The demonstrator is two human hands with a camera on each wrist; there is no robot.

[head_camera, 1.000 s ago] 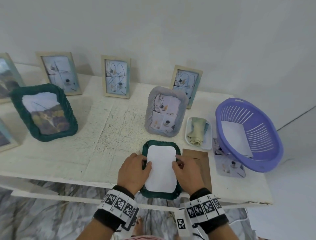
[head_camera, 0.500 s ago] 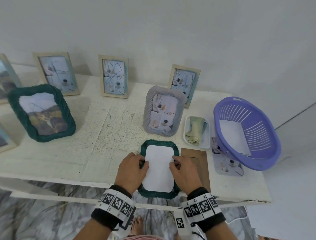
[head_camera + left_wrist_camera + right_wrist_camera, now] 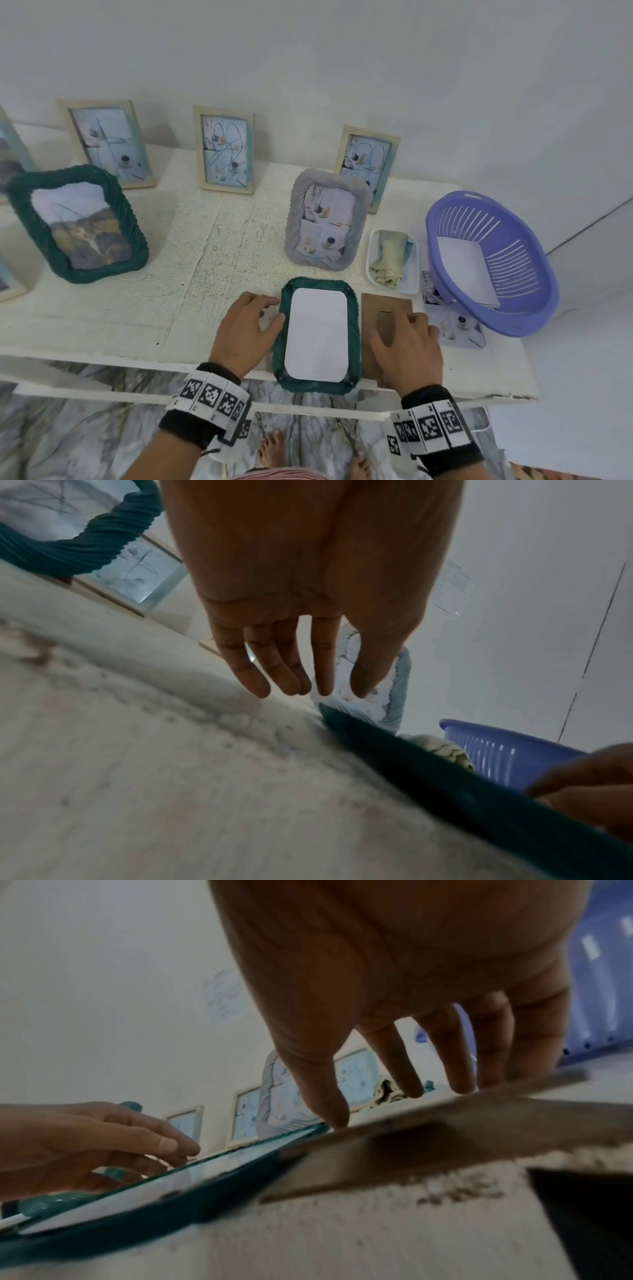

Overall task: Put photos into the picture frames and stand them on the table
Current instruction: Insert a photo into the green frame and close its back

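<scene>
Landmark: green frame [image 3: 320,337], face-down at the table's [image 3: 137,308] near edge, white photo back [image 3: 317,334] seated in its recess; its near end overhangs the edge.
Left of frame: left hand [image 3: 246,334], fingers loose and spread, holding nothing; its thumb side is against the frame's left rim.
Right of frame: brown backing board [image 3: 383,305] lies flat, just beside the rim. Right hand [image 3: 407,349] rests on it with straight fingers, gripping nothing.
Step in hand (judgement): fit the board over the photo.
Method: brace the frame with the left hand; lift the board by an edge, lower it square so the photo does not shift.
Edges: the overhang could tip the frame under pressure; push it inward first.
Far right of frame: tray with cloth [image 3: 394,262], loose photo [image 3: 455,325], purple basket [image 3: 493,263] crowd that side.
Open room: bare tabletop left of the frame, for standing it.
</scene>
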